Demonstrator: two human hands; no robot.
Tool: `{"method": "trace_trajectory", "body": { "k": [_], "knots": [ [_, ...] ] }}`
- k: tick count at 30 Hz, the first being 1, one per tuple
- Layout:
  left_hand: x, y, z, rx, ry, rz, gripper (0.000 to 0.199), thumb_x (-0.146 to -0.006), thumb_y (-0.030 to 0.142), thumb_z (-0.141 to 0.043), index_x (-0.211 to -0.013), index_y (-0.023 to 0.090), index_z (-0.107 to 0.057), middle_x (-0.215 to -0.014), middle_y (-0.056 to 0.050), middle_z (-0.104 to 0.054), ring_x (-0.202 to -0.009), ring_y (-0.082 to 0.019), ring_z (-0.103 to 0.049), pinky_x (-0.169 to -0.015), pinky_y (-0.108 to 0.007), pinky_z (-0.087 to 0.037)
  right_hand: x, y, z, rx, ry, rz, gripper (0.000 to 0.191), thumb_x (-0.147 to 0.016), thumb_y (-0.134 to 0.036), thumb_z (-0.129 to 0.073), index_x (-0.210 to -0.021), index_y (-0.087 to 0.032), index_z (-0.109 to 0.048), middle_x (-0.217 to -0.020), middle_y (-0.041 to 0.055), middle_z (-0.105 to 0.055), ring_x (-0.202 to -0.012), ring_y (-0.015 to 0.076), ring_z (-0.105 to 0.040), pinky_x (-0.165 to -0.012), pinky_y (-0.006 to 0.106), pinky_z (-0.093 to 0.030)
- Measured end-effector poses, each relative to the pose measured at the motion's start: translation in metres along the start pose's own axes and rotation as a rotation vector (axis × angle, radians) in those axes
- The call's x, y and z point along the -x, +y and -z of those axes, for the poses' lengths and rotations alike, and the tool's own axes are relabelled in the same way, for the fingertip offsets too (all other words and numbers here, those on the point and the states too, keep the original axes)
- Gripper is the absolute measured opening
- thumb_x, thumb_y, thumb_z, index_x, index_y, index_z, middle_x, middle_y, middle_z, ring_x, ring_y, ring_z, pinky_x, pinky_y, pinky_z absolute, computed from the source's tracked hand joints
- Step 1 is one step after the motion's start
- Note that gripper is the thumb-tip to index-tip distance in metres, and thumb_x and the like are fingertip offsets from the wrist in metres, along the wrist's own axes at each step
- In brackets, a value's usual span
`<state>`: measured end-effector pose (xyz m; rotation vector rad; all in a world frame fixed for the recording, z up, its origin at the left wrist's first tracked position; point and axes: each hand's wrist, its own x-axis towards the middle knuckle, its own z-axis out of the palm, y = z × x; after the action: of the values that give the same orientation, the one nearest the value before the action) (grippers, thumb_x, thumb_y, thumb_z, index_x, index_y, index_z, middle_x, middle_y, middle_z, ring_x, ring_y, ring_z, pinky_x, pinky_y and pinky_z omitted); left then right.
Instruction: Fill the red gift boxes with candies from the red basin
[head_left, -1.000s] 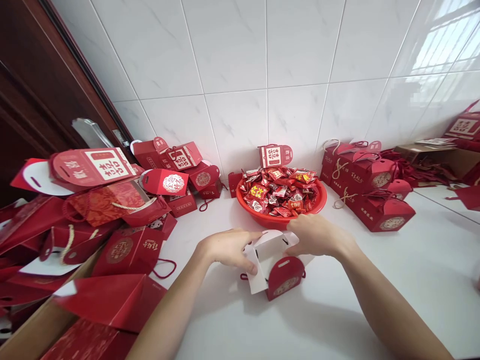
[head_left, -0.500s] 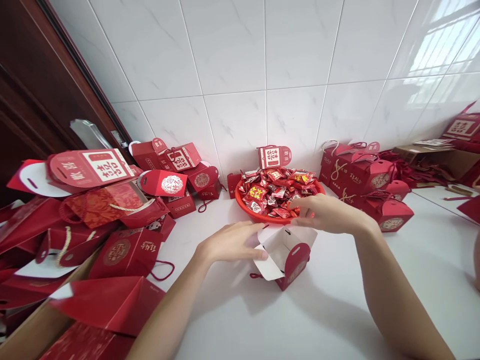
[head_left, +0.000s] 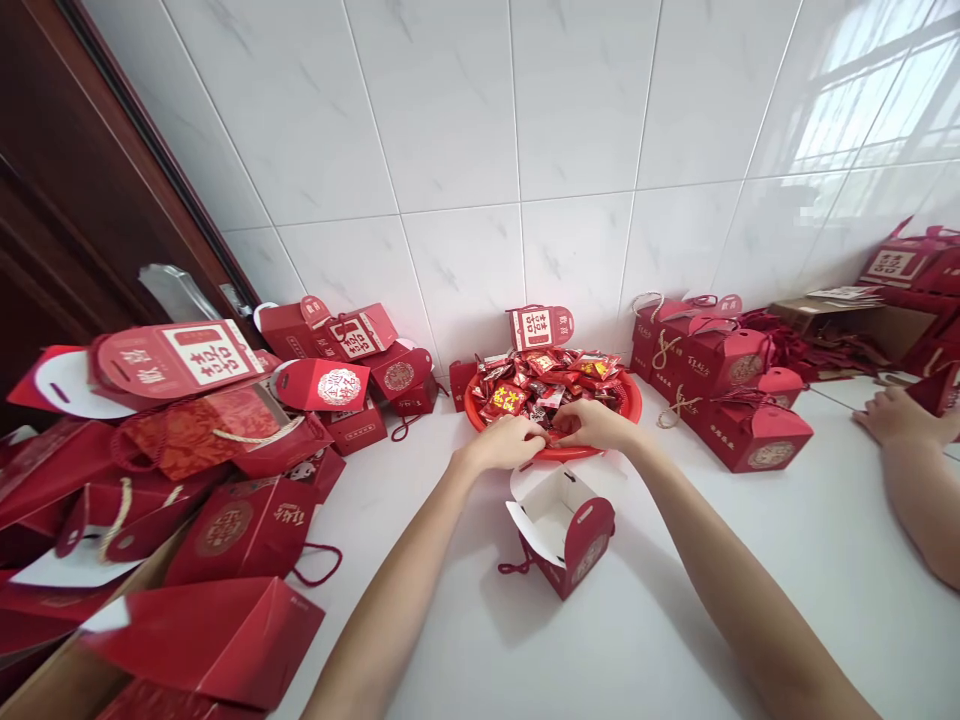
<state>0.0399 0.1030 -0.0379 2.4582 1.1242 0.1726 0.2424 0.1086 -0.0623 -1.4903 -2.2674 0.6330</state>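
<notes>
Both hands are at the front edge of a round red basket point(head_left: 636, 408) heaped with wrapped candies point(head_left: 544, 375). My left hand point(head_left: 510, 442) has its fingers bent together at the rim, and whatever they hold is too small to make out. Close beside it, my right hand point(head_left: 592, 426) reaches into the candies with curled fingers, its fingertips among the wrappers. Just in front of the basket stands a red box point(head_left: 562, 530) with its flaps up and its white inside showing; neither hand touches it. A dark red cord hangs from its left side.
Red gift boxes point(head_left: 240, 530) pile up at the left, with more point(head_left: 360, 370) along the tiled wall. Closed boxes point(head_left: 720, 385) stand right of the basket. At the far right, another person's hand point(head_left: 904, 415) rests near more red boxes point(head_left: 919, 270).
My left hand has left the box flap and moved to the basket. My right hand has lowered into the candies. Another person's hand has come into view at the right.
</notes>
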Motion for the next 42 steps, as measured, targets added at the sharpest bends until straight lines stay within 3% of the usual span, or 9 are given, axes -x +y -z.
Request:
{"method": "trace_trajectory", "body": {
  "k": [6, 11, 17, 20, 24, 27, 30, 37, 42],
  "knots": [
    [-0.023, -0.011, 0.001, 0.088, -0.067, 0.060, 0.040, -0.077, 0.020, -0.058, -0.115, 0.018, -0.071, -0.119, -0.008, -0.073, -0.101, -0.024, -0.067, -0.081, -0.029, -0.050, -0.005, 0.002, -0.003, -0.011, -0.009, 0.004, 0.028, -0.069, -0.021, -0.072, -0.097, -0.017, -0.073, -0.088, 0.0053, -0.074, -0.080, 0.0210, -0.066, -0.066, 0.026, -0.046],
    [-0.026, -0.024, -0.007, 0.530, -0.056, 0.011, 0.066, -0.069, 0.008, -0.061, -0.135, 0.015, -0.052, -0.093, -0.006, -0.074, -0.085, -0.020, -0.070, -0.073, -0.029, -0.052, -0.002, 0.004, 0.000, -0.174, 0.016, 0.020, 0.038, -0.070, -0.028, -0.072, -0.105, -0.015, -0.071, -0.075, 0.0014, -0.071, -0.070, 0.0180, -0.064, -0.059, 0.026, -0.043],
    [-0.026, -0.028, -0.012, 0.820, 0.015, -0.068, 0.064, -0.065, 0.003, -0.072, -0.123, 0.019, -0.049, -0.093, -0.004, -0.073, -0.094, -0.019, -0.070, -0.090, -0.037, -0.053, 0.004, 0.008, 0.006, -0.564, 0.111, -0.011, 0.045, -0.068, -0.029, -0.076, -0.111, -0.015, -0.069, -0.074, 0.0008, -0.072, -0.073, 0.0179, -0.067, -0.068, 0.029, -0.051],
    [-0.026, -0.028, -0.013, 0.834, 0.036, -0.082, 0.058, -0.064, 0.003, -0.074, -0.114, 0.020, -0.050, -0.100, -0.007, -0.074, -0.098, -0.019, -0.071, -0.093, -0.040, -0.053, 0.003, 0.009, 0.007, -0.687, 0.139, -0.017, 0.043, -0.059, -0.027, -0.083, -0.098, -0.017, -0.072, -0.078, 0.0023, -0.074, -0.079, 0.0202, -0.069, -0.075, 0.032, -0.054],
    [-0.026, -0.025, -0.013, 0.780, 0.027, -0.044, 0.041, -0.067, 0.009, -0.077, -0.099, 0.018, -0.053, -0.103, -0.011, -0.075, -0.098, -0.021, -0.071, -0.092, -0.040, -0.053, -0.002, 0.013, 0.004, -0.803, 0.342, -0.109, 0.026, -0.060, -0.032, -0.081, -0.080, -0.016, -0.075, -0.077, 0.0037, -0.075, -0.074, 0.0199, -0.068, -0.070, 0.032, -0.055],
    [-0.026, -0.020, -0.010, 0.577, -0.028, -0.042, 0.025, -0.073, 0.026, -0.078, -0.092, 0.015, -0.065, -0.104, -0.012, -0.077, -0.098, -0.024, -0.071, -0.090, -0.037, -0.053, -0.003, 0.013, 0.003, -0.894, 0.453, -0.114, 0.029, -0.064, -0.041, -0.079, -0.080, -0.016, -0.077, -0.081, 0.0053, -0.076, -0.078, 0.0219, -0.069, -0.071, 0.033, -0.056],
    [-0.031, -0.016, -0.008, 0.381, -0.081, -0.044, 0.026, -0.078, 0.037, -0.073, -0.094, 0.016, -0.077, -0.109, -0.009, -0.078, -0.102, -0.025, -0.070, -0.092, -0.032, -0.050, -0.003, 0.011, 0.002, -0.957, 0.512, -0.110, 0.035, -0.065, -0.047, -0.078, -0.083, -0.018, -0.076, -0.087, 0.0060, -0.077, -0.082, 0.0241, -0.070, -0.070, 0.035, -0.057],
    [-0.054, -0.017, -0.012, 0.302, -0.218, -0.052, 0.021, -0.076, 0.028, -0.071, -0.089, 0.018, -0.083, -0.100, -0.003, -0.081, -0.087, -0.022, -0.071, -0.077, -0.025, -0.050, -0.003, 0.012, 0.002, -0.981, 0.587, -0.110, 0.039, -0.065, -0.054, -0.075, -0.086, -0.022, -0.070, -0.090, 0.0047, -0.076, -0.089, 0.0257, -0.070, -0.072, 0.035, -0.058],
    [-0.062, -0.019, -0.013, 0.361, -0.300, -0.101, 0.021, -0.075, 0.025, -0.069, -0.088, 0.020, -0.083, -0.096, -0.001, -0.081, -0.085, -0.020, -0.070, -0.077, -0.023, -0.050, -0.005, 0.016, 0.001, -0.935, 0.617, -0.119, 0.041, -0.067, -0.060, -0.071, -0.082, -0.023, -0.064, -0.088, 0.0041, -0.073, -0.088, 0.0258, -0.069, -0.069, 0.035, -0.057]
  ]
}}
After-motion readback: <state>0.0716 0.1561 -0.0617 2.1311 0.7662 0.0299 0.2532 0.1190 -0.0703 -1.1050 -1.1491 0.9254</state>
